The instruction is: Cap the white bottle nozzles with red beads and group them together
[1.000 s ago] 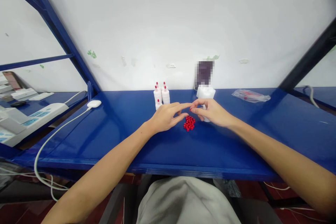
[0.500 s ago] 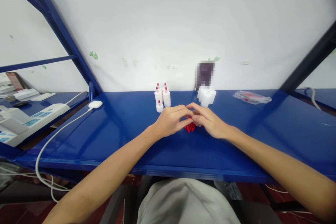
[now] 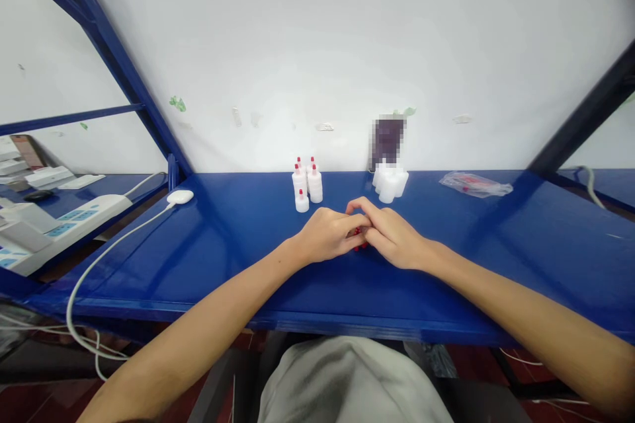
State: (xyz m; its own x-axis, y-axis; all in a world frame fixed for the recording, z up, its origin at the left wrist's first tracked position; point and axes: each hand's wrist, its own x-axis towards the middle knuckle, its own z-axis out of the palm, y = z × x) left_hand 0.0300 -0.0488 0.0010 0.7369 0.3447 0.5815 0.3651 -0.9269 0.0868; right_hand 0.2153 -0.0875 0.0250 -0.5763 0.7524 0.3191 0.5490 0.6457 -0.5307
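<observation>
Left hand (image 3: 327,235) and right hand (image 3: 395,238) now cover more red pieces (image 3: 364,246); each hand's grip cannot be determined.

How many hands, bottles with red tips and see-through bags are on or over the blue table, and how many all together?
Left hand and right hand: 2
Red-tipped bottles: 5
See-through bag: 1
Total: 8
</observation>
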